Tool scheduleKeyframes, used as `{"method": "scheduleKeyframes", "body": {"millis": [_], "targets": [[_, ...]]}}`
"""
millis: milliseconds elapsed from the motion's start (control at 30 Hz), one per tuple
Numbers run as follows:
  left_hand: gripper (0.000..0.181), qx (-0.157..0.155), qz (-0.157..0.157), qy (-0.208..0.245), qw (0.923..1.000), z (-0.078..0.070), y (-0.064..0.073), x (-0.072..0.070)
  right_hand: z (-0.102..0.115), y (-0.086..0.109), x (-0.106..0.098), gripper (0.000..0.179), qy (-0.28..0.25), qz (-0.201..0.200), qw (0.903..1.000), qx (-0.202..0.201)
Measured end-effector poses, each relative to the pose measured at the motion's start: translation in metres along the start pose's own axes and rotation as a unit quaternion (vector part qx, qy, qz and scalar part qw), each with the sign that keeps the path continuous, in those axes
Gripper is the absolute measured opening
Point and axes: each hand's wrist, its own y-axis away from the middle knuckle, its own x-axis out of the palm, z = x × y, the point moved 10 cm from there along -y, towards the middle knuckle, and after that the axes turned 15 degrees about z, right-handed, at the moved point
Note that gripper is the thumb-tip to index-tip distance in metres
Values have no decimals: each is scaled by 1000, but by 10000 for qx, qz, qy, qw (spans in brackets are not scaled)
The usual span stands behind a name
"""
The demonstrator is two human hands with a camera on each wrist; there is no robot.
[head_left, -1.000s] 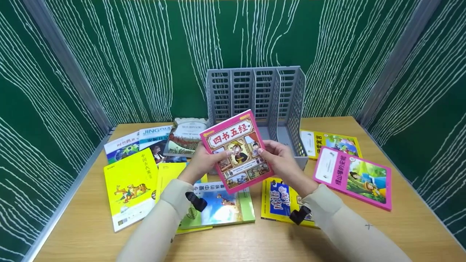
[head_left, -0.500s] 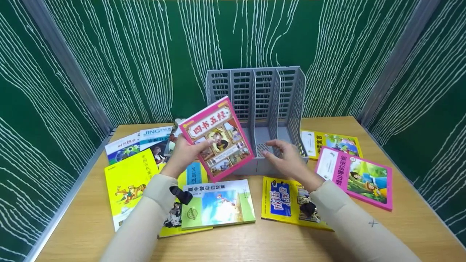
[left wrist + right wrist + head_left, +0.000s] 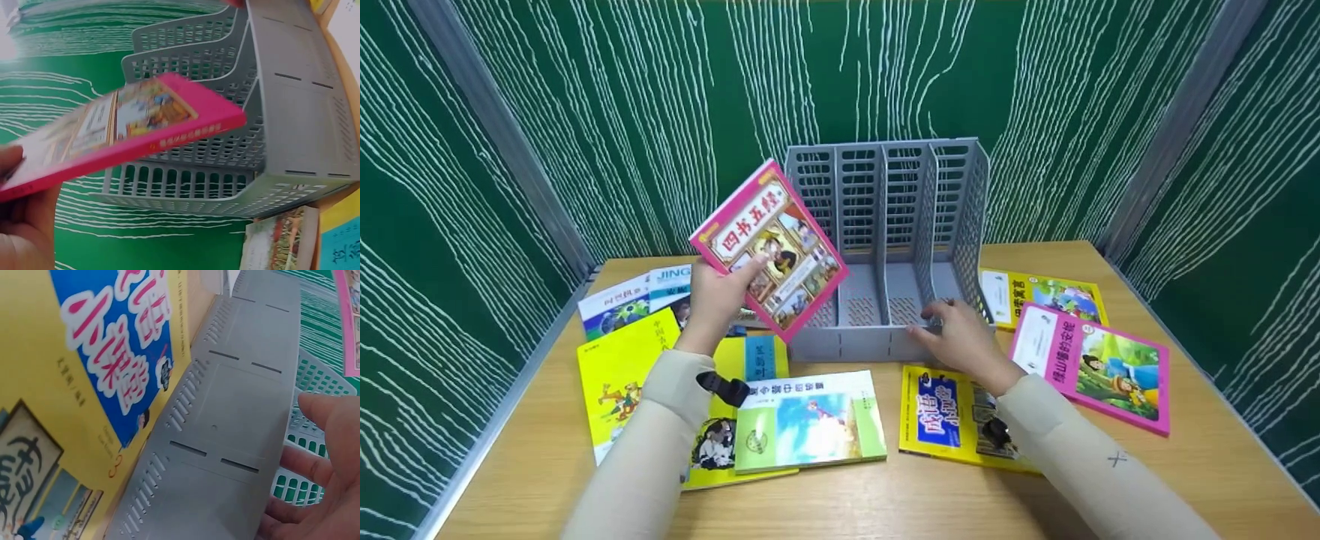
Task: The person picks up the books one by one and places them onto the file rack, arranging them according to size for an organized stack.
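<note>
A pink-bordered book (image 3: 769,251) with a comic-style cover is tilted in the air in front of the left side of the grey file rack (image 3: 840,345). My left hand (image 3: 721,296) grips it near its left edge, thumb on the cover and the other fingers underneath. The left wrist view has the book's pink spine (image 3: 169,143) pointing toward the rack's slots. My right hand (image 3: 960,337) holds the rack's front lip near the right-hand slots. In the right wrist view, its fingers (image 3: 306,464) go behind the front wall while the thumb lies at the top edge.
Left of the rack lie several books, among them a yellow tiger-cover book (image 3: 622,382) and a green-and-white book (image 3: 814,424) overlapping another yellow one. A yellow book (image 3: 930,412) lies before the rack. Right of it are a pink book (image 3: 1091,367) and another yellow book (image 3: 1065,296).
Both hands held the pink-bordered book at first. My right hand let go and moved down to the rack's front lip. My left hand carried the book left and upward.
</note>
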Motion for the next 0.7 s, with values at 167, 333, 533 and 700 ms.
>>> {"method": "scheduleKeyframes", "body": {"millis": [167, 333, 533, 700], "targets": [[46, 207, -497, -208, 9983, -13, -1, 2, -6, -4, 6, 66, 436, 199, 9986, 207], [40, 438, -888, -562, 9935, -22, -9, 12, -11, -7, 11, 71, 734, 335, 9957, 448], [36, 500, -1256, -1030, 9854, -22, -23, 23, -10, -7, 13, 73, 734, 465, 9952, 455], [35, 586, -1572, -1169, 9789, -14, -34, 31, -6, -7, 16, 75, 827, 528, 9945, 358]]}}
